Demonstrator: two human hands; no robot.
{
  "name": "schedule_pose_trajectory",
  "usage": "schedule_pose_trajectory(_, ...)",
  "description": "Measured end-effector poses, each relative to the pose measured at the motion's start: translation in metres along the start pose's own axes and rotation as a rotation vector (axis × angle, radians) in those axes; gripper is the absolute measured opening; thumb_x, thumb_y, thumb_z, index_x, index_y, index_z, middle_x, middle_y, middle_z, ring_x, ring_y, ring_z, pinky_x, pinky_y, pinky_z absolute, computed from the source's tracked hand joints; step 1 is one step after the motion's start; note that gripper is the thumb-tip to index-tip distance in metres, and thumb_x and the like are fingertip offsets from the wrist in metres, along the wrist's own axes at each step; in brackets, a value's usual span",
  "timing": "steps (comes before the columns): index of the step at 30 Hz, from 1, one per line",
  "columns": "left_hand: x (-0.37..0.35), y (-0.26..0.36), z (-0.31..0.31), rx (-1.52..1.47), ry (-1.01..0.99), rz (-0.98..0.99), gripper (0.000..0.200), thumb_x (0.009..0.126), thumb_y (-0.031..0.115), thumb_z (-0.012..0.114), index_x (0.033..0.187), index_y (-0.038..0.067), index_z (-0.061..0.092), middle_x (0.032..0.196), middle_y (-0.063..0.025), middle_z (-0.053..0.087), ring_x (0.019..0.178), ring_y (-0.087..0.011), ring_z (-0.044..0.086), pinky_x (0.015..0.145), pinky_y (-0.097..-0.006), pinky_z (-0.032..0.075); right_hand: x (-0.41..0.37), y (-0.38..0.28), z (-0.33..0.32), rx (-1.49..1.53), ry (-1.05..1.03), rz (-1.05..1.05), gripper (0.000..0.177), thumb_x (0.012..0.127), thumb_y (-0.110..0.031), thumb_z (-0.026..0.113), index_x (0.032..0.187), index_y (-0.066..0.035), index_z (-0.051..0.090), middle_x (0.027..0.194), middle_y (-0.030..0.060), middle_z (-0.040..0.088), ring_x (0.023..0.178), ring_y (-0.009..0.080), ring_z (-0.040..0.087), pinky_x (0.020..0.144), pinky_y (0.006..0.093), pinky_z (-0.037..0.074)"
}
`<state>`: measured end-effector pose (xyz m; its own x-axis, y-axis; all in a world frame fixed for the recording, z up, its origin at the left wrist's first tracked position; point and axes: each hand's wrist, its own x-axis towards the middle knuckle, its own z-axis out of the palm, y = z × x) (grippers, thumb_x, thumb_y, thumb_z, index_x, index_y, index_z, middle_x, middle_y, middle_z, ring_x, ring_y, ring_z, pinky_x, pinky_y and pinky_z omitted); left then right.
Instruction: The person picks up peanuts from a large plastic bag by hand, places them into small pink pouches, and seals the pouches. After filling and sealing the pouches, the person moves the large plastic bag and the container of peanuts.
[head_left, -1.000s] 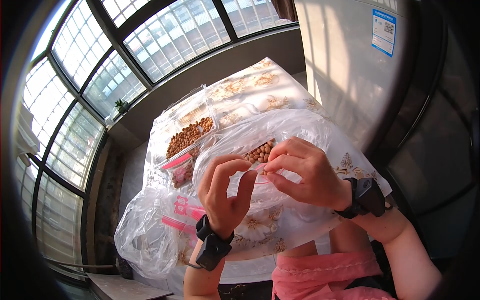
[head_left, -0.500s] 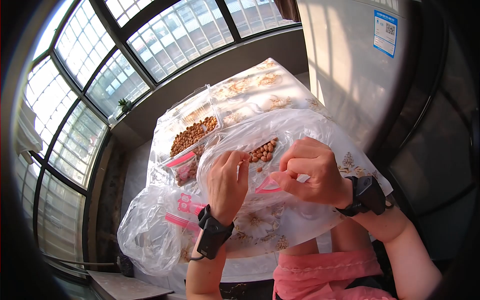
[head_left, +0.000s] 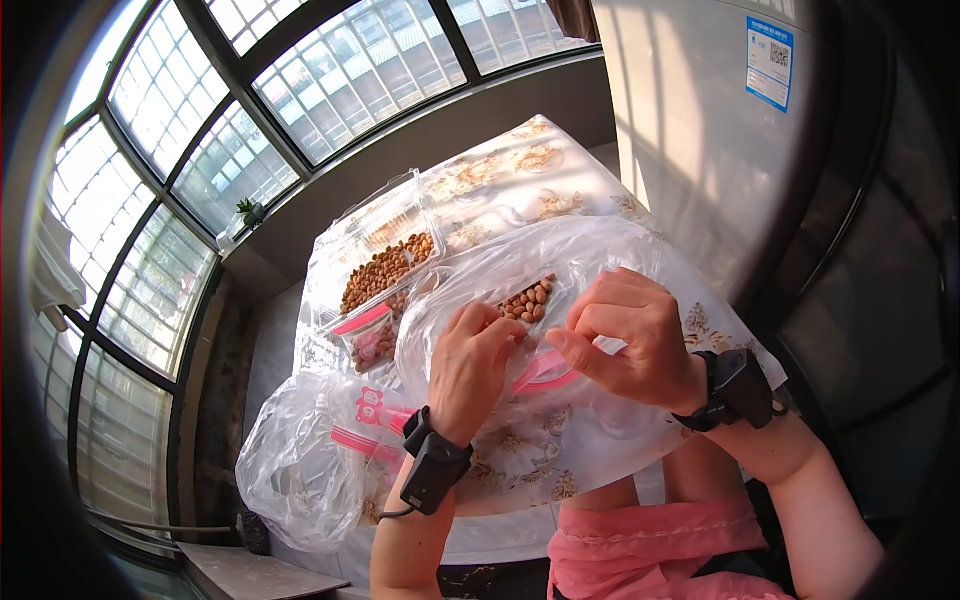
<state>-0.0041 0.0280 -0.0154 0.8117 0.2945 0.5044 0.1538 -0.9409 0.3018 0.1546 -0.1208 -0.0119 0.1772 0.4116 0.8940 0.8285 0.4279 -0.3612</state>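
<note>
On the table lies a large clear plastic bag [head_left: 610, 245] with a pile of brown nuts [head_left: 530, 302] on it. My left hand [head_left: 468, 365] is just left of the nuts, its thumb and fingertips pinched together; what they hold, if anything, is hidden. My right hand [head_left: 632, 340] is raised right of the pile, fingers curled and thumb apart from them, with nothing visible between. Between the hands lies a small clear bag with a pink zip edge [head_left: 545, 372], partly behind my right hand.
A clear plastic box of nuts [head_left: 388, 272] stands at the back left, with a filled pink-edged bag [head_left: 372, 342] before it. Another crumpled plastic bag [head_left: 300, 460] and pink-printed bags [head_left: 375, 425] lie at the left. A white cabinet [head_left: 690, 120] stands behind right.
My left hand has moved right, closer to the nuts. My right thumb has come away from the pink-edged bag, and that bag's opening now lies lower between the hands.
</note>
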Motion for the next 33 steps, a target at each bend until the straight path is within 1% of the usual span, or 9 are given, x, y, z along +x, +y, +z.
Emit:
schedule_pose_trajectory(8, 0.0, -0.001, 0.001, 0.036, -0.02, 0.013, 0.02, 0.08, 0.0, 0.072, 0.098, 0.009, 0.072, 0.099, -0.0098, 0.062, 0.097, -0.0333, 0.062, 0.083, -0.0438, 0.051, 0.0, 0.002, 0.001, 0.01, -0.007, -0.016, 0.022, 0.083, -0.013, 0.081, 0.068, -0.006, 0.066, 0.072, 0.0053, 0.066, 0.063, 0.0227, 0.06, 0.061, 0.0341, 0.045)
schedule_pose_trajectory(10, -0.001, -0.002, 0.001, 0.05, -0.039, 0.032, 0.019, 0.08, 0.001, 0.072, 0.097, 0.01, 0.071, 0.099, -0.0097, 0.062, 0.097, -0.0335, 0.062, 0.083, -0.0437, 0.051, 0.0, -0.001, 0.001, 0.011, -0.029, 0.023, 0.024, 0.082, -0.015, 0.08, 0.068, -0.005, 0.063, 0.071, 0.0082, 0.064, 0.067, 0.0287, 0.063, 0.066, 0.0395, 0.049)
schedule_pose_trajectory(15, -0.001, -0.003, 0.0, 0.026, -0.061, -0.002, 0.015, 0.084, 0.001, 0.07, 0.098, 0.002, 0.067, 0.095, -0.0145, 0.063, 0.092, -0.0374, 0.063, 0.079, -0.0453, 0.05, -0.001, 0.0, 0.001, 0.013, -0.03, 0.022, 0.024, 0.082, -0.016, 0.081, 0.069, -0.005, 0.063, 0.072, 0.0084, 0.064, 0.068, 0.0291, 0.064, 0.066, 0.0394, 0.05)
schedule_pose_trajectory(19, -0.001, -0.002, 0.001, 0.03, -0.055, -0.009, 0.016, 0.084, -0.003, 0.068, 0.098, 0.002, 0.065, 0.095, -0.0152, 0.063, 0.09, -0.0388, 0.063, 0.077, -0.046, 0.05, 0.0, 0.0, 0.001, 0.024, -0.043, 0.026, 0.021, 0.08, -0.013, 0.08, 0.069, -0.005, 0.064, 0.075, 0.008, 0.065, 0.07, 0.0286, 0.065, 0.068, 0.0386, 0.05)
schedule_pose_trajectory(22, 0.003, 0.008, -0.003, -0.016, 0.002, -0.067, 0.015, 0.085, -0.007, 0.067, 0.098, 0.001, 0.064, 0.094, -0.014, 0.063, 0.087, -0.035, 0.065, 0.075, -0.0415, 0.052, 0.0, -0.001, 0.001, 0.052, -0.062, 0.012, 0.013, 0.075, -0.008, 0.077, 0.072, -0.005, 0.065, 0.082, 0.0078, 0.067, 0.075, 0.0276, 0.066, 0.07, 0.0385, 0.051)
schedule_pose_trajectory(24, 0.007, 0.015, -0.007, -0.13, 0.224, -0.002, 0.014, 0.088, -0.009, 0.065, 0.098, 0.0, 0.063, 0.093, -0.0118, 0.064, 0.083, -0.0286, 0.066, 0.074, -0.0357, 0.053, -0.001, -0.001, -0.001, 0.071, -0.114, -0.002, 0.009, 0.073, -0.006, 0.075, 0.074, -0.006, 0.066, 0.089, 0.008, 0.068, 0.078, 0.0273, 0.066, 0.072, 0.0382, 0.051)
schedule_pose_trajectory(25, 0.008, 0.017, -0.012, -0.118, 0.279, 0.042, 0.017, 0.086, -0.008, 0.069, 0.097, 0.004, 0.064, 0.095, -0.0106, 0.065, 0.081, -0.0283, 0.067, 0.069, -0.0363, 0.052, -0.001, -0.001, -0.002, 0.089, -0.166, -0.017, 0.009, 0.07, -0.004, 0.072, 0.077, -0.007, 0.068, 0.095, 0.0083, 0.069, 0.082, 0.0269, 0.066, 0.074, 0.0379, 0.052)
schedule_pose_trajectory(28, 0.008, 0.024, -0.021, -0.166, 0.373, 0.097, 0.016, 0.086, -0.006, 0.071, 0.097, 0.004, 0.065, 0.094, -0.0092, 0.067, 0.08, -0.0252, 0.067, 0.07, -0.0345, 0.052, 0.0, 0.0, 0.0, 0.052, -0.223, -0.098, 0.014, 0.069, -0.001, 0.071, 0.082, -0.007, 0.069, 0.102, 0.0076, 0.068, 0.087, 0.0277, 0.066, 0.077, 0.039, 0.052)
schedule_pose_trajectory(33, 0.006, 0.024, -0.021, -0.304, 0.373, 0.113, 0.019, 0.082, -0.004, 0.077, 0.095, 0.003, 0.065, 0.092, -0.0093, 0.07, 0.081, -0.0243, 0.067, 0.072, -0.0336, 0.053, -0.004, 0.005, 0.003, 0.029, -0.215, -0.058, 0.016, 0.073, 0.002, 0.071, 0.086, -0.007, 0.07, 0.1, 0.0074, 0.067, 0.088, 0.0264, 0.066, 0.077, 0.0378, 0.053)
